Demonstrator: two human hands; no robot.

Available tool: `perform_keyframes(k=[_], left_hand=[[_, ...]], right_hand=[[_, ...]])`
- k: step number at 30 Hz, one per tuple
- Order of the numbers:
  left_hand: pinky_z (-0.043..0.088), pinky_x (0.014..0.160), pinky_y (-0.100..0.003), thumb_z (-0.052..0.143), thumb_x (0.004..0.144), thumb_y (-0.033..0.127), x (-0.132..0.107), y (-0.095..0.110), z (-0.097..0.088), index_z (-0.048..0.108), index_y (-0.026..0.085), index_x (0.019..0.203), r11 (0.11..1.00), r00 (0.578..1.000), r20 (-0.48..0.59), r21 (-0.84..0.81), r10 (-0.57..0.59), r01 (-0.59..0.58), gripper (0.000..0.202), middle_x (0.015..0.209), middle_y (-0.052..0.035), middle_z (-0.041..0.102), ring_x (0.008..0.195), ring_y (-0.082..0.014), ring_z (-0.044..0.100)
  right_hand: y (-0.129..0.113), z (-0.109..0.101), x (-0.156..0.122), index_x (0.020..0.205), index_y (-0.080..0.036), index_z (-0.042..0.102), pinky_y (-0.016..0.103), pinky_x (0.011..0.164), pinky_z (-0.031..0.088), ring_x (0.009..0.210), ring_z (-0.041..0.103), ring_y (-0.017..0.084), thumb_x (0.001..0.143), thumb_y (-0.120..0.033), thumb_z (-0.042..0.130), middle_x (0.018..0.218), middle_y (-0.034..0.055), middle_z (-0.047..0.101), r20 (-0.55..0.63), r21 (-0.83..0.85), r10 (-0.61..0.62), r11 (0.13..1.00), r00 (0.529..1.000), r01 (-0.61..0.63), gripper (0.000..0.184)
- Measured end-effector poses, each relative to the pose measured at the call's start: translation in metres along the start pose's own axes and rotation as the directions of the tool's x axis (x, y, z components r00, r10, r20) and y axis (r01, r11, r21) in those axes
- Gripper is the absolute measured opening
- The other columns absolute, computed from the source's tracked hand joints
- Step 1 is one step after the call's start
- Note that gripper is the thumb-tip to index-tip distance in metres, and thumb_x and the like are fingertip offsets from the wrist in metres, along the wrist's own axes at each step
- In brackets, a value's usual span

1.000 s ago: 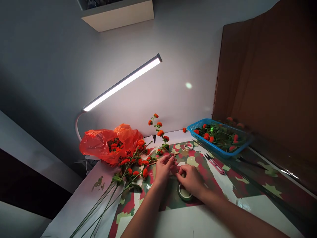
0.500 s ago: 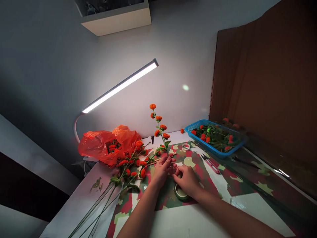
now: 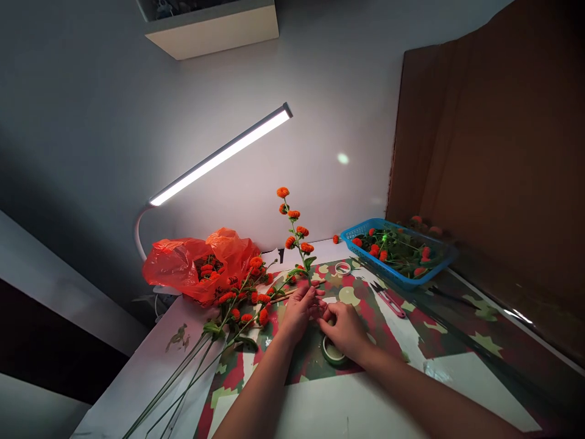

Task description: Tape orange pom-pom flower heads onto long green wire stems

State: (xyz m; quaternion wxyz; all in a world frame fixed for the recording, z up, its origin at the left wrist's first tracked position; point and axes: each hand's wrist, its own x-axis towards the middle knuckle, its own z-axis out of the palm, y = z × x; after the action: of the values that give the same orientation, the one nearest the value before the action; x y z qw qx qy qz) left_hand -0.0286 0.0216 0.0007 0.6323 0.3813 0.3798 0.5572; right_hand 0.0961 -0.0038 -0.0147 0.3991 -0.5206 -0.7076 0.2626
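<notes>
My left hand (image 3: 299, 311) is closed around the lower stem of an artificial flower sprig (image 3: 295, 235) that stands upright, with several orange pompom blooms. My right hand (image 3: 345, 329) is pinched against the same stem right beside the left fingers. Under the right palm lies a roll of green floral tape (image 3: 333, 353) on the camouflage-patterned mat (image 3: 411, 332). Whether a strip of tape runs from the roll to the stem is hidden by the fingers.
Several long-stemmed orange flowers (image 3: 237, 305) lie left of my hands, beside an orange plastic bag (image 3: 192, 268). A blue basket (image 3: 393, 250) of flower pieces stands back right. Red snips (image 3: 388, 300) and a small tape ring (image 3: 342, 267) lie on the mat. A lit desk lamp (image 3: 219, 155) hangs overhead.
The sprig has swung from a lean to nearly upright, its top bloom now higher. Both hands have stayed together at the stem over the tape roll.
</notes>
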Motion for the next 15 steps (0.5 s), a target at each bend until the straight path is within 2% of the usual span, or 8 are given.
perform_keyframes(k=[7,15], left_hand=[[0.046,0.05,-0.022,0.073,0.063,0.039,0.0016,-0.0017,-0.0017,0.062,0.014,0.089,1.0,1.0,0.007,-0.01,0.006,-0.006,0.038,0.076,-0.003,0.064,0.054,-0.0096,0.059],[0.043,0.047,-0.021,0.075,0.059,0.043,0.0003,-0.0016,0.0001,0.063,0.015,0.091,1.0,1.0,-0.008,-0.009,-0.004,0.003,0.044,0.077,-0.0037,0.064,0.053,-0.0095,0.057]], right_hand=[[-0.0012,-0.0001,-0.0001,0.054,-0.017,0.052,0.025,0.059,0.036,0.062,0.054,0.016,0.069,-0.018,0.055,0.06,0.0022,0.061,0.003,0.018,-0.012,1.0,1.0,0.012,0.016],[0.0003,0.0001,-0.0006,0.055,-0.018,0.052,0.024,0.058,0.036,0.061,0.054,0.016,0.07,-0.019,0.055,0.059,0.0019,0.061,0.013,0.024,-0.016,1.0,1.0,0.016,0.015]])
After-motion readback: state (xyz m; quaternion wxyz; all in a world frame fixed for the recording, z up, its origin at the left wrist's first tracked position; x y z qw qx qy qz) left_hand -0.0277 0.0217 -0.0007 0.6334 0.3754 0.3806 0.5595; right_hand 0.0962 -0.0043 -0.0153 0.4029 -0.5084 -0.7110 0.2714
